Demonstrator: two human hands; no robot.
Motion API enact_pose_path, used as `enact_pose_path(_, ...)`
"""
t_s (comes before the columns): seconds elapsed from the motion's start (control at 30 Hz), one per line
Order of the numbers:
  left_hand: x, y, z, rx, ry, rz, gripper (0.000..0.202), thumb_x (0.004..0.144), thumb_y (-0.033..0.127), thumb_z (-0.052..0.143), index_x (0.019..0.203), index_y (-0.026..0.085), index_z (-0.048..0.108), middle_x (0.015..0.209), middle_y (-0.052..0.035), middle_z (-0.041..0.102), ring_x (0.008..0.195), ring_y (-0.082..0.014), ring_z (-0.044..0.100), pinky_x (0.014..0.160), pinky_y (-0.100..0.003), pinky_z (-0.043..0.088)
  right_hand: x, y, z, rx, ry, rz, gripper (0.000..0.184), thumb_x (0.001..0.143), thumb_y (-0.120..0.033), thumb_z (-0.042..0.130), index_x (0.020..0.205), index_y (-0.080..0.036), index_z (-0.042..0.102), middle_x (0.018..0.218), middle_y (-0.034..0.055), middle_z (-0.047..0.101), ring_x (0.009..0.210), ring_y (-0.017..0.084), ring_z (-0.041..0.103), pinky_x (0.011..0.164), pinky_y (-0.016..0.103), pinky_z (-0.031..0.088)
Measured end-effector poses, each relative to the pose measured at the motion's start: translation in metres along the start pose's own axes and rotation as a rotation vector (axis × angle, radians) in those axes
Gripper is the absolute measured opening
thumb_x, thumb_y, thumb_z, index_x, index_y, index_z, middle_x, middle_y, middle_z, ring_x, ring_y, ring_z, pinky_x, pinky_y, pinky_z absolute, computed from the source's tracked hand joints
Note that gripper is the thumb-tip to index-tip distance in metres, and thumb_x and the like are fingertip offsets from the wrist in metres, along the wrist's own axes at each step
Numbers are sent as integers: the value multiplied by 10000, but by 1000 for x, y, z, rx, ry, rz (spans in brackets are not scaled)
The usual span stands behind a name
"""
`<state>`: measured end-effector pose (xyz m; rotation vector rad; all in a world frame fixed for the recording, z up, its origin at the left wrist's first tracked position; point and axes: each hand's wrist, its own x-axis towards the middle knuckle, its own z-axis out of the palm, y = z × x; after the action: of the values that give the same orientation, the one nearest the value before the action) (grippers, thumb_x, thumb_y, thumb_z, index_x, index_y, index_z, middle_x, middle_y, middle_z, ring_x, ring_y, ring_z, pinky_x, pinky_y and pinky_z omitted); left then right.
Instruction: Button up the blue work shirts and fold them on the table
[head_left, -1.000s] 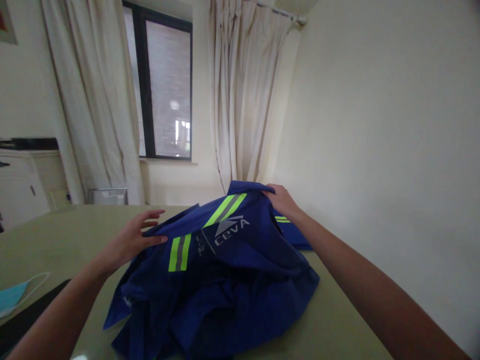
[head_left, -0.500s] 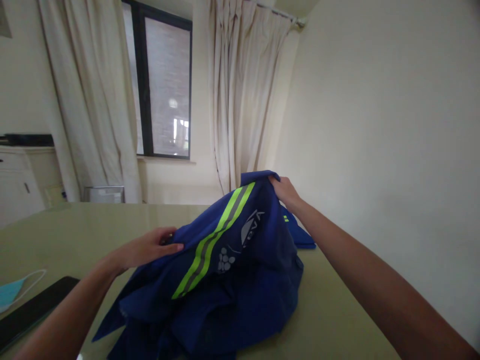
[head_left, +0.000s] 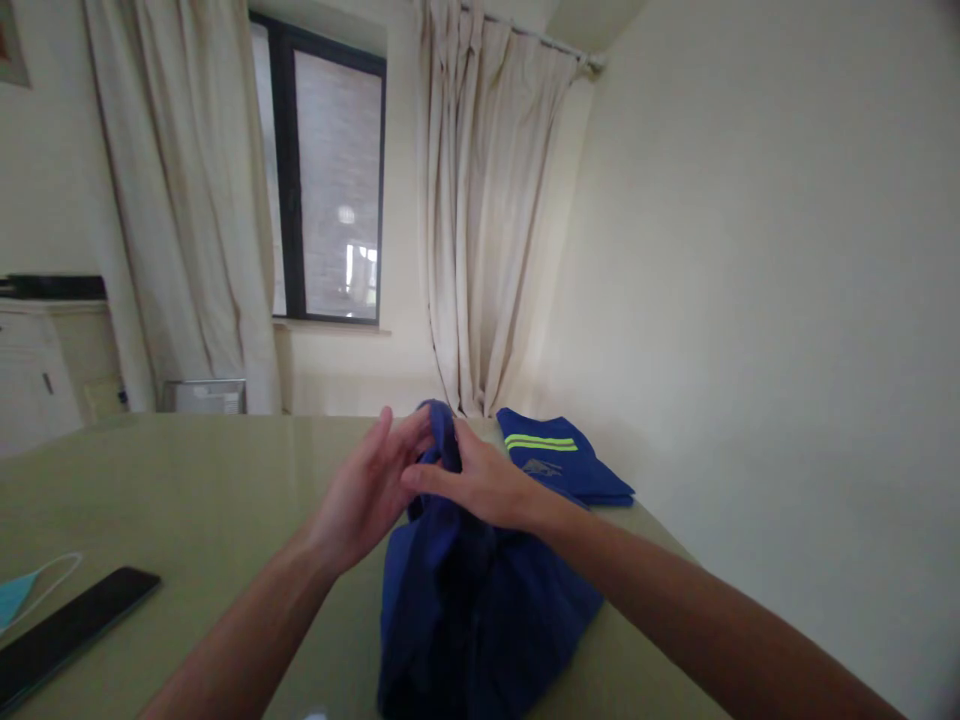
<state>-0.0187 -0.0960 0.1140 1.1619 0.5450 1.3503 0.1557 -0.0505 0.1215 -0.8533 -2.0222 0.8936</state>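
Observation:
A dark blue shirt (head_left: 465, 600) hangs bunched between my two hands above the pale green table (head_left: 187, 480). My left hand (head_left: 367, 490) and my right hand (head_left: 476, 485) meet at its top edge, both pinching the fabric, fingers partly spread. The shirt's lower part rests on the table in front of me. Its yellow stripes are hidden in the folds.
A folded blue shirt with yellow stripes (head_left: 562, 465) lies at the far right of the table, close to the wall. A black phone (head_left: 71, 630) and a light blue face mask (head_left: 19, 595) lie at the left edge. Curtains and a window stand behind.
My hands, spread apart on the shirt earlier, have come together at the middle, folding the shirt in half so its stripes and logo no longer show. The folded shirt behind is now uncovered.

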Motion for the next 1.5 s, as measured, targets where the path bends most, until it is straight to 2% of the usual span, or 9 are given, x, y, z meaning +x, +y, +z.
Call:
enact_pose_path(0.1, 7, 2, -5, 211, -88, 57, 573, 947, 650, 489, 1162, 179, 735, 1256, -132, 721, 1180, -291, 668, 1070, -450, 512, -7, -6, -4, 25, 47, 6, 385, 722, -234, 762, 1099, -249, 689, 965, -7, 743, 878, 216, 684, 835, 350, 554)
enact_pose_path(0.3, 23, -60, -70, 964, 182, 375, 681, 704, 445, 827, 1312, 227, 613, 1389, -125, 627, 1235, -318, 593, 1084, -533, 462, 5, -17, -57, 316, 190, 281, 232, 679, -174, 586, 870, -190, 716, 687, 9, 718, 654, 198, 676, 658, 300, 572)
enact_pose_path(0.47, 31, -96, -69, 810, -67, 73, 335, 896, 488, 581, 914, 184, 720, 958, -85, 776, 988, -270, 693, 978, -437, 536, 9, -60, -85, 153, 187, 181, 216, 774, -290, 653, 918, -148, 728, 705, 47, 725, 729, 220, 700, 680, 308, 585)
enact_pose_path(0.63, 15, -37, -52, 196, 335, -142, 391, 839, 487, 626, 1108, 205, 654, 911, -35, 771, 890, -238, 739, 831, -375, 613, -10, -94, -150, -243, 59, 120, 256, 762, -271, 728, 999, -174, 741, 870, 38, 757, 832, 211, 704, 757, 300, 560)
enact_pose_path(0.83, -37, 30, -56, 220, 169, -217, 887, 573, 777, 768, 1311, 319, 587, 1090, -35, 771, 922, -332, 751, 734, -424, 649, -33, -84, -204, -862, -140, 220, 89, 683, -133, 673, 698, -191, 739, 746, 39, 748, 780, 226, 689, 744, 286, 514)
enact_pose_path(1.0, -51, 46, -83, 831, -81, -183, 734, 525, 471, 937, 1207, 345, 697, 1191, 8, 752, 1075, -343, 711, 902, -375, 618, -25, -71, -224, -1083, -47, 156, 161, 738, -154, 614, 813, -194, 752, 912, 72, 765, 933, 263, 678, 837, 321, 489)
enact_pose_path(1.23, 26, 16, -73, 1481, 649, 370, 430, 915, 380, 554, 1275, 150, 608, 1253, -149, 660, 1278, -368, 554, 1130, -536, 403, 78, -5, -170, -982, 570, 247, 354, 854, -188, 642, 1206, -161, 649, 1232, 189, 676, 1152, 347, 629, 982, 458, 473)
enact_pose_path(1.37, 17, -54, -75, 1526, 345, 344, 419, 959, 392, 465, 1312, 184, 553, 1302, -153, 616, 1237, -316, 585, 1099, -457, 428, 80, 59, -122, -810, 300, 308, 828, 763, -246, 801, 1482, -116, 411, 1413, 220, 571, 1290, 318, 561, 1056, 404, 437)
enact_pose_path(1.5, -35, -110, -97, 1416, 99, -28, 371, 993, 531, 378, 904, 245, 597, 915, -66, 700, 891, -264, 692, 848, -379, 513, 13, 99, -95, -849, 235, 181, 544, 894, -292, 665, 1395, -135, 521, 1417, 198, 564, 1288, 290, 553, 1055, 393, 419)
